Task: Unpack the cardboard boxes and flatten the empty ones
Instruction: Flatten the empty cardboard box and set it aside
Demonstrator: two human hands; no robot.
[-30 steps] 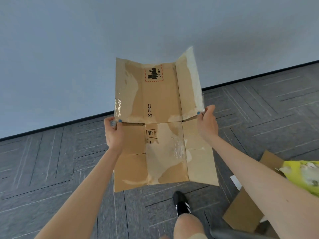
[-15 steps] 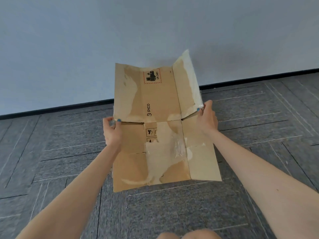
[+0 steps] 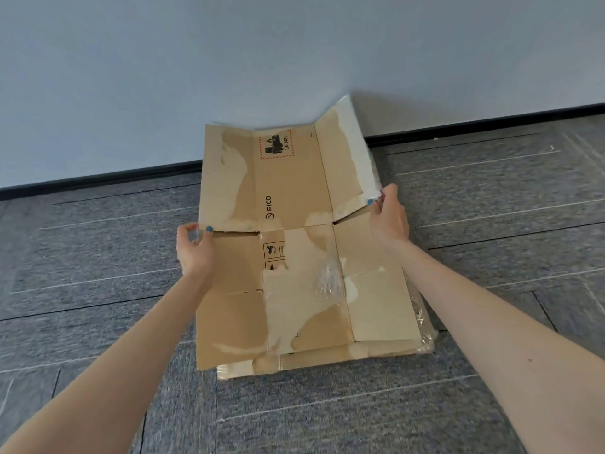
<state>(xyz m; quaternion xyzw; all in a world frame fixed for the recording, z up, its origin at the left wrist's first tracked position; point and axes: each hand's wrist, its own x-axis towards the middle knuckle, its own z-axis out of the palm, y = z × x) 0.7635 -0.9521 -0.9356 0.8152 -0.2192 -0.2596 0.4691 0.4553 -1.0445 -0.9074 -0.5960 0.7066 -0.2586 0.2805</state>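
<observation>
A flattened brown cardboard box (image 3: 294, 191) with a PICO print and torn tape patches is held spread out, low over the floor near the wall. My left hand (image 3: 194, 249) grips its left edge at the fold between flaps and body. My right hand (image 3: 388, 217) pinches the right edge at the same fold. Its upper right flap tilts up toward the wall. Under its lower edge lies another flattened cardboard piece (image 3: 327, 358) on the carpet, mostly hidden.
Grey carpet tiles (image 3: 98, 273) cover the floor. A pale wall (image 3: 196, 60) with a black skirting strip (image 3: 491, 124) rises just behind the cardboard. Crumpled clear tape (image 3: 425, 326) sticks out at the lower piece's right side.
The view has swung away from the shoe and the other box. The held cardboard has come down close over a flat piece on the floor. Both hands keep their grip.
</observation>
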